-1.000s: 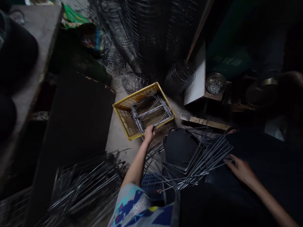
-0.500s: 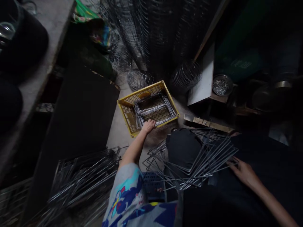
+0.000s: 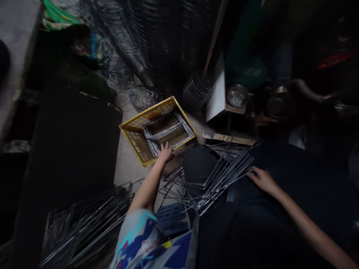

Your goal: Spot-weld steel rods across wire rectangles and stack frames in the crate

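My left hand (image 3: 166, 152) reaches over the near rim of a yellow plastic crate (image 3: 134, 145), its fingers spread. Inside the crate lie bent rectangular wire frames (image 3: 164, 133), just beyond those fingers. Across my lap rests a fanned pile of similar wire frames (image 3: 221, 175), draped over my dark-clothed knee (image 3: 199, 162). At the right end of that pile, my right hand (image 3: 262, 179) has its fingers closed on the wire edges; how many wires it grips is unclear.
More wire frames (image 3: 89, 224) are heaped at lower left, beside a dark panel (image 3: 67, 157). A blue crate (image 3: 172, 218) sits below my left arm. Wire rings (image 3: 198, 89) stand behind the yellow crate. To the right is a bowl of small metal pieces (image 3: 237, 96).
The view has swung right, so most things sit further left. My left hand's fingers have spread at the crate rim. My right hand stays at the pile's right end.
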A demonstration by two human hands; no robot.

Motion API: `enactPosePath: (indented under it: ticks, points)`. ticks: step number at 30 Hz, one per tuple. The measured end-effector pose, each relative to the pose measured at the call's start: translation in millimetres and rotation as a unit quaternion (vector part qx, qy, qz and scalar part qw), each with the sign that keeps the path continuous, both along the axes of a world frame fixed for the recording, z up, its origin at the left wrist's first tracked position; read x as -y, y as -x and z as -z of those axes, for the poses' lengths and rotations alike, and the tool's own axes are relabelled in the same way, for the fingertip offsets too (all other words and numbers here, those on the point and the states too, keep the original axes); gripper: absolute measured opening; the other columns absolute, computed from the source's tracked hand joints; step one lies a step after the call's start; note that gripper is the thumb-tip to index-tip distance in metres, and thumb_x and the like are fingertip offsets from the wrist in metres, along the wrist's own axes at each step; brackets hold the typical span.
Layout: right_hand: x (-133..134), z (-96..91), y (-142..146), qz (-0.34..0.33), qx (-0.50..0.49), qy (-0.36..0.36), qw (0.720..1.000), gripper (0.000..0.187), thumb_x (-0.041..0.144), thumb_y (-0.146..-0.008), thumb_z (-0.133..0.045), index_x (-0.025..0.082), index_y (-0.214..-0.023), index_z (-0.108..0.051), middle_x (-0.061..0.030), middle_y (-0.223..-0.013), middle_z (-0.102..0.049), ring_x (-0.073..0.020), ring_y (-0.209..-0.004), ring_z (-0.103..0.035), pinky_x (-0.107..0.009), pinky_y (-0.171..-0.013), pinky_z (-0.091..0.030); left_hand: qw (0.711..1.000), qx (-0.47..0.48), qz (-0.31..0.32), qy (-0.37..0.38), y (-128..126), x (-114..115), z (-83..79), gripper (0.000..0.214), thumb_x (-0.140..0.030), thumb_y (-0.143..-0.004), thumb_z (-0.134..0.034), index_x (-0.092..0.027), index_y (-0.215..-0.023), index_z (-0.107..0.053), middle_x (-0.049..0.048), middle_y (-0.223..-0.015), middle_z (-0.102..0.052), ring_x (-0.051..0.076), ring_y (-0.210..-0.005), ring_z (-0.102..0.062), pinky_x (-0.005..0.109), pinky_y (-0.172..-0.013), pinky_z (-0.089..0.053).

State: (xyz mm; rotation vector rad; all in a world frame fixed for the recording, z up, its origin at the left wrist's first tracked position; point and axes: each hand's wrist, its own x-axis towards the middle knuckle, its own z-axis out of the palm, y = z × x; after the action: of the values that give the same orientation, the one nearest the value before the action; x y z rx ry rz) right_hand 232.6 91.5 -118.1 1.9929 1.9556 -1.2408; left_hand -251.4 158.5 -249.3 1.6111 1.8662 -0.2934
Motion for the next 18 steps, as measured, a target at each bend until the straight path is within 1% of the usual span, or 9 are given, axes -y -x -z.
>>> enactPosePath:
  ticks: [2,5,6,7,9,10,12,15,18]
  points:
    - [-2,-10.5,0,0.016,-0.025,0.018,0.999,0.034,0.05,-0.084,-0.046,0.02,-0.089,-0.062,-0.0028,-0.061,-0.065,-0.0208,-0.056,-0.062,-0.029,-0.055,-0.044,0.999,0.024,0.02,-0.033,-13,13,-42.8,0.042,-0.042,-0.09,-0.053,-0.012,-0.119,-0.06,0.0216,-0.13,-0.058,0.034,-0.122,-0.052,0.043,-0.094,-0.044]
    - [-2,-23.3,-4,0.025,-0.069,0.044,0.996,0.03,0.046,-0.086,-0.047,0.021,-0.093,-0.06,-0.0006,-0.063,-0.065,-0.0173,-0.053,-0.06,-0.026,-0.054,-0.043,0.994,0.07,0.054,-0.069,-42,47,-117.8,0.041,-0.042,-0.098,-0.034,-0.015,-0.111,-0.062,0.0113,-0.105,-0.068,0.021,-0.097,-0.063,0.031,-0.086,-0.048]
    - [-2,-26.8,-5,0.018,-0.078,0.04,0.996,0.029,0.045,-0.087,-0.047,0.021,-0.094,-0.06,-0.0005,-0.065,-0.066,-0.0169,-0.054,-0.06,-0.026,-0.055,-0.043,0.99,0.086,0.064,-0.092,-54,61,-141.9,0.041,-0.045,-0.098,-0.033,-0.017,-0.112,-0.06,0.0098,-0.106,-0.067,0.021,-0.098,-0.062,0.03,-0.087,-0.048]
    - [-1,-30.3,-7,0.006,-0.082,0.028,0.996,0.027,0.044,-0.087,-0.048,0.021,-0.094,-0.061,-0.0007,-0.067,-0.066,-0.0169,-0.057,-0.06,-0.026,-0.057,-0.043,0.98,0.112,0.066,-0.151,-67,74,-163.6,0.041,-0.048,-0.094,-0.041,-0.017,-0.114,-0.058,0.0111,-0.11,-0.065,0.023,-0.102,-0.06,0.032,-0.09,-0.047]
    - [2,-37.9,-10,-0.028,-0.088,-0.006,0.996,0.024,0.041,-0.088,-0.049,0.021,-0.095,-0.061,-0.002,-0.074,-0.067,-0.0176,-0.064,-0.062,-0.027,-0.062,-0.044,0.958,0.128,0.046,-0.254,-93,96,-196.7,0.044,-0.052,-0.088,-0.052,-0.017,-0.114,-0.055,0.0135,-0.113,-0.06,0.026,-0.107,-0.056,0.036,-0.094,-0.045]
    - [3,-42.5,-12,-0.046,-0.09,-0.024,0.995,0.023,0.039,-0.089,-0.049,0.021,-0.094,-0.061,-0.0028,-0.078,-0.068,-0.0183,-0.068,-0.062,-0.027,-0.065,-0.044,0.948,0.132,0.041,-0.286,-106,103,-207.5,0.042,-0.051,-0.086,-0.055,-0.017,-0.112,-0.055,0.014,-0.112,-0.059,0.027,-0.107,-0.055,0.037,-0.094,-0.045]
    - [7,-53.0,-17,-0.077,-0.095,-0.055,0.991,0.021,0.037,-0.09,-0.05,0.021,-0.095,-0.061,-0.0045,-0.085,-0.068,-0.0199,-0.076,-0.064,-0.029,-0.07,-0.045,0.946,0.117,0.058,-0.296,-128,109,-218.3,0.03,-0.046,-0.089,-0.051,-0.019,-0.102,-0.057,0.0127,-0.102,-0.06,0.026,-0.099,-0.056,0.038,-0.089,-0.046]
    - [14,-71.0,-32,-0.094,-0.11,-0.084,0.986,0.019,0.035,-0.091,-0.049,0.021,-0.095,-0.06,-0.0057,-0.092,-0.067,-0.0211,-0.083,-0.064,-0.031,-0.075,-0.045,0.959,0.074,0.119,-0.246,-153,112,-218.2,0.025,-0.038,-0.093,-0.042,-0.021,-0.08,-0.054,0.0087,-0.08,-0.059,0.023,-0.081,-0.056,0.036,-0.077,-0.046]
    - [25,-89.5,-53,-0.063,-0.137,-0.103,0.983,0.017,0.035,-0.092,-0.05,0.022,-0.098,-0.06,-0.005,-0.095,-0.067,-0.0205,-0.083,-0.064,-0.031,-0.076,-0.046,0.965,0.099,0.127,-0.205,-166,122,-218.1,0.028,-0.036,-0.094,-0.038,-0.023,-0.071,-0.048,0.0053,-0.072,-0.057,0.02,-0.071,-0.056,0.031,-0.067,-0.045]
